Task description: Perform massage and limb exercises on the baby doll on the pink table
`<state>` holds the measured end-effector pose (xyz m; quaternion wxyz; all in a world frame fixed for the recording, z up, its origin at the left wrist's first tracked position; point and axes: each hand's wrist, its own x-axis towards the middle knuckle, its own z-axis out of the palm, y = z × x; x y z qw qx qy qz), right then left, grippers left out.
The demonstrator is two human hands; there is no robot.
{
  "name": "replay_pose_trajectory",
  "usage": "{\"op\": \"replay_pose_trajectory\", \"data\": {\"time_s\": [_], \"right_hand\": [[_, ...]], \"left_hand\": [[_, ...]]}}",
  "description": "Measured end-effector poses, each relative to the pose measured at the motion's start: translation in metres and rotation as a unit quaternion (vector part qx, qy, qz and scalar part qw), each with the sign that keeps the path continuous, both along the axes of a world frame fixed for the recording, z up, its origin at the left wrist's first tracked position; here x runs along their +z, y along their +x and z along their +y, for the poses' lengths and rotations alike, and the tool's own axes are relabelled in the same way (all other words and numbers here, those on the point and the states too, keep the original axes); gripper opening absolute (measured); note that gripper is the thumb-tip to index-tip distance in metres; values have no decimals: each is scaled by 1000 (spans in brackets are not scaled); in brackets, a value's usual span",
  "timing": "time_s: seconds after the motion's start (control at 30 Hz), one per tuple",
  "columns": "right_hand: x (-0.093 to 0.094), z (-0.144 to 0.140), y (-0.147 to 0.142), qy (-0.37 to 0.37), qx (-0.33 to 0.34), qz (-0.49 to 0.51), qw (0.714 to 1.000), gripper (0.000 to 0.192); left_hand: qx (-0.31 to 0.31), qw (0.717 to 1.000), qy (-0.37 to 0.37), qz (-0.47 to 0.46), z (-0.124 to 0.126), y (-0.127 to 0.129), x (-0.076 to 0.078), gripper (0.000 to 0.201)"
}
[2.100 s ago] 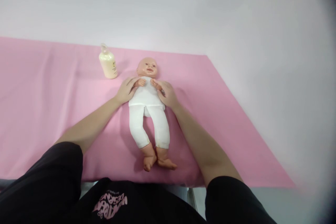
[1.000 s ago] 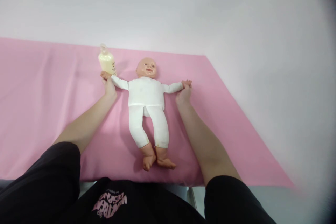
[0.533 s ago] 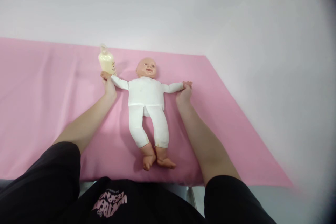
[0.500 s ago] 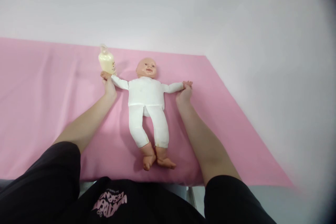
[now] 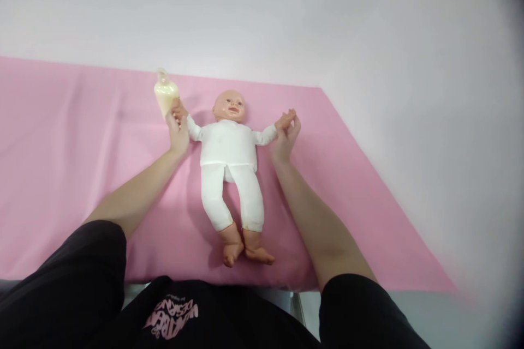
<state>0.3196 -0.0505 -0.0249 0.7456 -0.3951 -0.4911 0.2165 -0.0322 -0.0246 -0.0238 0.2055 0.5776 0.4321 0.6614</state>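
A baby doll (image 5: 228, 144) in a white top and white trousers lies on its back, head away from me and bare feet toward me. Its arms are spread to both sides and bent upward at the elbows. My left hand (image 5: 178, 134) is closed around the doll's hand on the left side, just in front of the bottle. On the other side, my right hand (image 5: 285, 140) grips the doll's other hand and wrist, and the doll's fingers poke out above mine. My fingertips are partly hidden behind the doll's hands.
A clear pump bottle (image 5: 165, 97) of pale yellow liquid stands beyond my left hand, partly covered by it. The pink sheet (image 5: 73, 163) covers the table, with its slanted edge on the right. A white surface (image 5: 262, 16) lies behind it.
Both doll arms were stretched nearly straight out sideways; now they bend up and inward. My left hand has moved right, in front of the bottle; my right hand has moved slightly up and inward.
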Motion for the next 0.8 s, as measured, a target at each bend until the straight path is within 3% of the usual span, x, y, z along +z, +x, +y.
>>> {"op": "replay_pose_trajectory", "data": {"time_s": [0.1,0.2,0.3,0.6,0.8], "right_hand": [[16,-15,-17,27,44,-151,987,59],[23,-25,-29,14,110,-325,939,49],[24,-28,-35,29,124,-425,896,43],[26,-32,-38,38,102,-427,898,44],[24,-29,-32,4,85,-278,957,55]], "left_hand": [[-19,988,60,143,-20,15,14,64],[-105,937,60,329,-34,28,24,53],[-143,896,47,419,-40,34,30,47],[-123,903,51,408,-39,32,28,50],[-63,974,63,207,-32,24,21,68]]}}
